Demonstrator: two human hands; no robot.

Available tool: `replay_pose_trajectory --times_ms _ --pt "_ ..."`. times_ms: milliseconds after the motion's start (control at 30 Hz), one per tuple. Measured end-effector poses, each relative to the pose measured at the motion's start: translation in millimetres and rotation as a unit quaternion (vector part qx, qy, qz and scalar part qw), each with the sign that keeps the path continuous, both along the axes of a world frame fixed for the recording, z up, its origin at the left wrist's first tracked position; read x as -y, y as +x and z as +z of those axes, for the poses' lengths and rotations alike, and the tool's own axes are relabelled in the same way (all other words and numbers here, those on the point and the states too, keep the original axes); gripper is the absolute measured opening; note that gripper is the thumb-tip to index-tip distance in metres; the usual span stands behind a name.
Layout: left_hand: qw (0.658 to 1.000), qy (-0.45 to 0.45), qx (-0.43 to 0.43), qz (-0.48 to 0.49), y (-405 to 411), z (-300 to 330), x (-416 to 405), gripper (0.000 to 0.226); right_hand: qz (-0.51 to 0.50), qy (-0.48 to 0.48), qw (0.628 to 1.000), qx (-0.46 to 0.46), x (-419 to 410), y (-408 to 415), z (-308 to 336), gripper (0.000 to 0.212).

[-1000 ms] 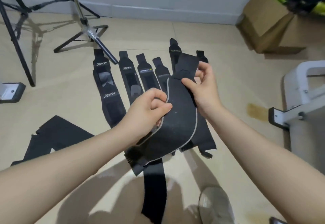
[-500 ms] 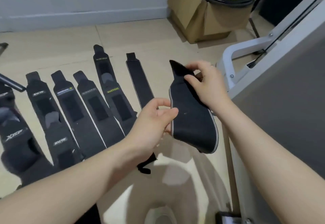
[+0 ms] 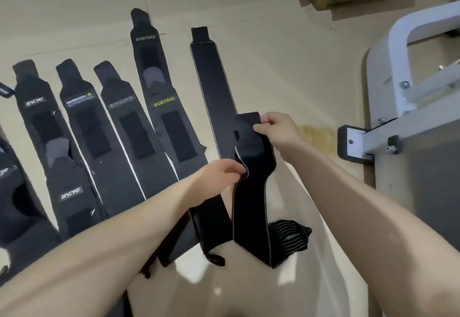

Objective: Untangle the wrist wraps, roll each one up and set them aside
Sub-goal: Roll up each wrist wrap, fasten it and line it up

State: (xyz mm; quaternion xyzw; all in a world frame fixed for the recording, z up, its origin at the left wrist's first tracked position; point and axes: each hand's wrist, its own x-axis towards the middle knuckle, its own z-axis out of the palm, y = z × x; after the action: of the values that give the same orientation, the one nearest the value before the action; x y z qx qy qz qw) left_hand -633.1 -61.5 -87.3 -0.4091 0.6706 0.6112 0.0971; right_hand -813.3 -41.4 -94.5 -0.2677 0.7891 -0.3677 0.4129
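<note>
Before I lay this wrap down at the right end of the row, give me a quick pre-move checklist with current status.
1. Right hand pinches the top end of the held wrap: ok.
2. Left hand grips its left edge: ok.
3. Held wrap free of the plain wrap on the floor: cannot tell, they overlap in view.
4. Bare floor right of the plain wrap: ok.
5. White frame apart from that spot: ok.
6. Held wrap's lower end hanging loose, not snagged: cannot tell.
</note>
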Motion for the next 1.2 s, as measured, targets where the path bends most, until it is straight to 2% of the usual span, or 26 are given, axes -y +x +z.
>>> replay_pose_trajectory --times_ms 33,67,133,167,233,300,367,467,567,633,700,767,833,900,967,1000,1033,1067,1133,1200 --pt "0.998 -0.046 0.023 -0.029 2.3 -7.4 12.6 0.034 -0.002 -0.001 1.000 0.017 4.9 -1.3 -6.7 0.007" --pt "0.991 -0.105 0.046 -0.065 4.8 -15.9 23.7 0.038 0.000 0.000 1.000 0.027 8.2 -2.5 -11.7 0.014" --pt "0.963 -0.212 0.071 -0.150 8.8 -35.0 39.9 0.047 0.011 0.005 0.999 0.050 11.2 -3.3 -17.5 0.019" --pt "0.940 -0.261 0.082 -0.205 10.2 -44.9 45.8 0.051 0.018 0.009 0.998 0.064 11.1 -3.5 -19.4 0.016" --pt "0.872 -0.363 0.118 -0.307 10.9 -62.0 55.5 0.057 0.025 0.015 0.994 0.103 9.4 -4.9 -22.7 0.012" --pt "0.814 -0.427 0.150 -0.364 8.8 -72.2 63.3 0.060 0.016 0.015 0.989 0.144 8.0 -9.1 -26.2 0.014" --pt "0.792 -0.449 0.164 -0.380 3.0 -76.9 69.1 0.060 0.004 0.012 0.985 0.173 9.6 -12.6 -29.2 0.015" --pt "0.787 -0.455 0.182 -0.374 -10.4 -82.6 73.8 0.059 0.004 0.025 0.990 0.139 23.0 -11.9 -39.2 0.013" --pt "0.780 -0.465 0.198 -0.368 -23.1 -84.7 80.1 0.062 0.013 0.027 0.999 0.035 43.6 -9.7 -58.5 0.012" --pt "0.778 -0.459 0.203 -0.377 -25.8 -83.1 88.6 0.063 0.037 0.038 0.998 -0.028 56.9 -11.6 -69.7 0.027" --pt "0.780 -0.451 0.204 -0.383 -26.8 -81.0 99.2 0.064 0.060 0.050 0.996 -0.054 68.7 -16.1 -77.8 0.041" --pt "0.781 -0.436 0.214 -0.392 -27.0 -78.4 107.8 0.065 0.091 0.085 0.989 -0.076 80.5 -18.0 -81.8 0.039" --pt "0.799 -0.398 0.216 -0.396 -28.0 -73.1 113.3 0.065 0.110 0.131 0.980 -0.102 90.9 -19.0 -85.0 0.022" --pt "0.825 -0.350 0.225 -0.384 -30.6 -67.7 116.0 0.063 0.087 0.158 0.978 -0.104 98.2 -18.0 -87.2 0.006" --pt "0.859 -0.315 0.220 -0.339 -33.2 -63.9 115.3 0.062 0.107 0.161 0.968 -0.160 100.1 -12.5 -89.6 0.008" --pt "0.872 -0.319 0.201 -0.313 -33.4 -62.8 112.4 0.061 0.126 0.153 0.956 -0.216 98.6 -8.8 -90.7 0.011" --pt "0.873 -0.360 0.159 -0.288 -33.2 -64.0 106.4 0.059 0.130 0.137 0.945 -0.265 95.1 -5.7 -91.2 0.018" --pt "0.861 -0.412 0.110 -0.276 -34.5 -65.4 97.5 0.056 0.121 0.123 0.940 -0.296 91.4 -3.7 -92.1 0.028" --pt "0.836 -0.461 0.045 -0.294 -36.1 -69.3 77.4 0.054 0.061 0.124 0.950 -0.281 84.3 -6.1 -93.3 0.045" --pt "0.812 -0.446 0.102 -0.363 -35.2 -73.5 56.5 0.052 -0.001 0.116 0.970 -0.213 74.1 -11.4 -92.4 0.047"
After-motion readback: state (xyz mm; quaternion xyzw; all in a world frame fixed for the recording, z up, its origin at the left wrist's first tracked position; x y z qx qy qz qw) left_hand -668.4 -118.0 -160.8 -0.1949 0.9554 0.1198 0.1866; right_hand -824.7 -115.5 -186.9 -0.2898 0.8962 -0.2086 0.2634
